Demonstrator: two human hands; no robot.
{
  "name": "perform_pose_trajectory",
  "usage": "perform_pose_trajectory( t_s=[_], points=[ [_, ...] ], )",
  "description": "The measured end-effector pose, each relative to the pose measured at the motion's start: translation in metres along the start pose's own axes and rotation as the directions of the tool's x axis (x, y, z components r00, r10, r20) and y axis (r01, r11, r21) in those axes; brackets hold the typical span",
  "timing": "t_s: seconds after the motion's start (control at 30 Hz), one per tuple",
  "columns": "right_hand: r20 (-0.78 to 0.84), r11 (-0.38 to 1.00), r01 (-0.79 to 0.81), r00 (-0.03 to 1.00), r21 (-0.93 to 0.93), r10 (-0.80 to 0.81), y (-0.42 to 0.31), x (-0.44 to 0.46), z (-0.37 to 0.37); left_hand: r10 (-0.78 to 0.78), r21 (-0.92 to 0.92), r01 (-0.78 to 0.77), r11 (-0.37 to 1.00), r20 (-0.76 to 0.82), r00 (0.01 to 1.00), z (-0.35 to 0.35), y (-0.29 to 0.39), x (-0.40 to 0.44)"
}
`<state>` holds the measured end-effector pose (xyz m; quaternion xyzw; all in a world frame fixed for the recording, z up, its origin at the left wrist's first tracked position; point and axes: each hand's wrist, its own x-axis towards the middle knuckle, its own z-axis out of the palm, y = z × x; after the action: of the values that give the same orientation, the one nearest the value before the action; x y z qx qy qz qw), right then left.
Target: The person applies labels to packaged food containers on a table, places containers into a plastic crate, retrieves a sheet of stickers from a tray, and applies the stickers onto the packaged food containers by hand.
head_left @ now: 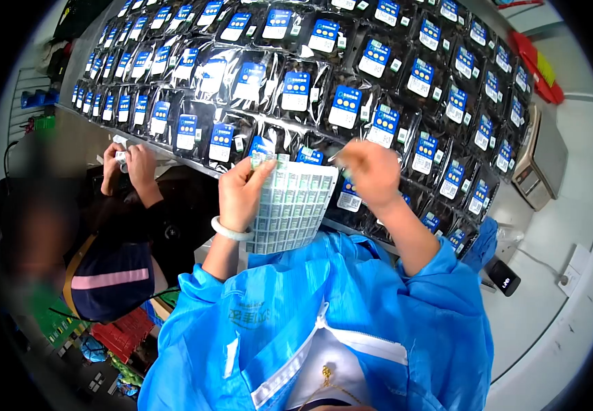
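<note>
My left hand [240,195], with a pale bracelet at the wrist, pinches the upper left corner of a sticker sheet [289,205]. Rows of small green and white labels cover the sheet, which hangs in front of my chest. My right hand [373,172] is just right of the sheet, over the nearest row of packs. Its fingers are curled in and blurred at the tips, so anything pinched there is hard to make out. Clear-wrapped black packs [346,106] with blue and white labels lie in rows beyond both hands; many also bear a small green and white sticker.
A co-worker's hands [135,164] hold something small and white at the table's left edge. A striped dark cap [111,281] is below them. At the right are a beige box-shaped device [539,157], a black phone-like device [502,276] and a red and yellow object [537,68].
</note>
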<state>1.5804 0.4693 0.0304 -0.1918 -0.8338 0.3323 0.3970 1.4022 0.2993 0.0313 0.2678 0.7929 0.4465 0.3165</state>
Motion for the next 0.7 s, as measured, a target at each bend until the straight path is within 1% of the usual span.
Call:
perform_pose_trajectory(
  t_s=[0.03,0.07,0.13,0.17,0.2,0.23,0.27,0.3,0.33,0.4,0.47,0.53,0.57,0.6,0.67,0.7],
  points=[
    [-0.017,0.852,-0.47,0.874,0.228,0.487,0.006,0.009,-0.001,-0.017,-0.072,0.016,0.997,-0.01,1.0,-0.001,0.006,0.004],
    [0.074,0.455,-0.783,0.53,0.424,0.845,0.014,0.022,-0.001,-0.042,-0.111,0.044,0.993,0.018,0.999,-0.005,0.002,0.009],
    [0.083,0.38,-0.794,0.471,0.474,0.878,0.061,0.033,0.007,-0.072,-0.156,0.079,0.985,0.049,0.996,-0.005,0.009,0.016],
    [0.037,0.471,-0.795,0.522,0.382,0.852,0.09,0.025,0.021,-0.068,-0.113,0.078,0.991,0.089,0.994,-0.006,0.007,0.02],
    [0.015,0.489,-0.794,0.529,0.361,0.848,0.114,0.016,0.035,-0.065,-0.068,0.074,0.995,0.127,0.99,-0.008,0.004,0.024],
    [0.013,0.461,-0.828,0.49,0.319,0.872,0.124,0.018,0.044,-0.02,-0.108,0.032,0.994,0.108,0.994,-0.002,-0.002,0.027],
    [0.01,0.426,-0.861,0.446,0.276,0.895,0.132,0.018,0.053,0.003,-0.068,0.007,0.998,0.142,0.99,-0.002,-0.01,0.03],
    [0.007,0.368,-0.883,0.386,0.292,0.922,0.134,0.023,0.058,0.002,-0.084,0.01,0.996,0.147,0.989,0.0,-0.01,0.032],
    [0.004,0.362,-0.882,0.381,0.3,0.925,0.141,0.023,0.065,0.003,-0.099,0.013,0.995,0.153,0.988,0.003,-0.009,0.033],
    [-0.009,0.359,-0.876,0.376,0.322,0.926,0.159,0.02,0.079,0.023,-0.045,-0.016,0.999,0.167,0.986,0.004,-0.013,0.036],
    [-0.053,0.383,-0.878,0.385,0.286,0.921,0.171,0.015,0.091,0.015,0.012,-0.018,1.0,0.197,0.98,0.001,-0.01,0.039],
    [-0.087,0.349,-0.92,0.339,0.177,0.937,0.175,0.017,0.098,0.021,0.051,-0.033,0.998,0.214,0.977,-0.001,-0.009,0.047],
    [-0.098,0.354,-0.934,0.347,0.058,0.933,0.18,0.016,0.098,0.017,0.011,-0.02,1.0,0.204,0.979,0.001,-0.004,0.049],
    [-0.109,0.41,-0.898,0.429,-0.162,0.897,0.176,0.023,0.097,0.023,-0.007,-0.022,1.0,0.201,0.979,0.003,-0.004,0.052],
    [-0.117,0.359,-0.801,0.464,-0.48,0.878,0.166,0.03,0.088,0.024,-0.038,-0.017,0.999,0.195,0.981,0.005,-0.007,0.058],
    [-0.088,0.322,-0.736,0.458,-0.595,0.884,0.159,0.039,0.081,0.019,0.002,-0.02,1.0,0.228,0.973,0.003,-0.009,0.062]
  ],
)
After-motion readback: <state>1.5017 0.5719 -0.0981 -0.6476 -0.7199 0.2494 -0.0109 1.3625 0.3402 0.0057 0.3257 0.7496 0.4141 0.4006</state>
